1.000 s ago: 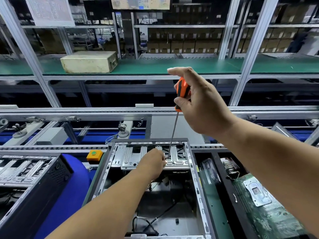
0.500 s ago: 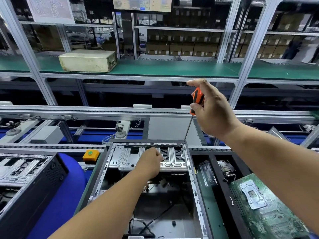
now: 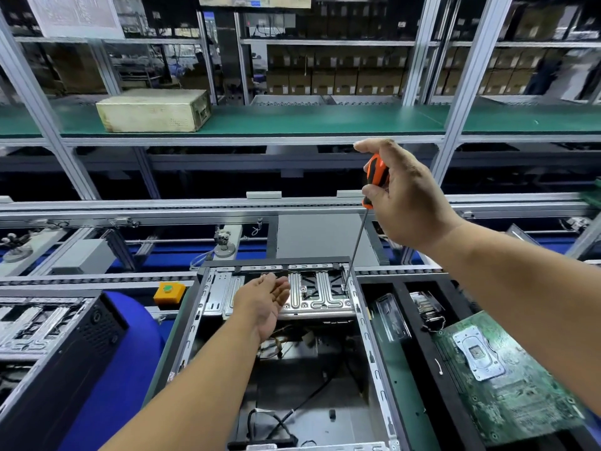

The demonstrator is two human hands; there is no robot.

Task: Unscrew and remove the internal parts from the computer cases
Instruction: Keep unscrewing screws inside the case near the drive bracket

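Now your right hand (image 3: 406, 196) grips the screwdriver (image 3: 375, 172), tip at the bracket (image 3: 312, 296) mid-frame in the case (image 3: 367, 323) — left hand (image 3: 265, 299) open, cupped. Stiff sheet metal, probably sharp-edged — lift it by its flat front lip.

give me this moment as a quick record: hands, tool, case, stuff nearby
right hand: grips the screwdriver by its orange handle
screwdriver tip: down at the right edge of the drive bracket
left hand: palm up, fingers relaxed, holding nothing, over the bracket
computer case: open, cables on its floor
right of case: green circuit board
left of case: orange button box
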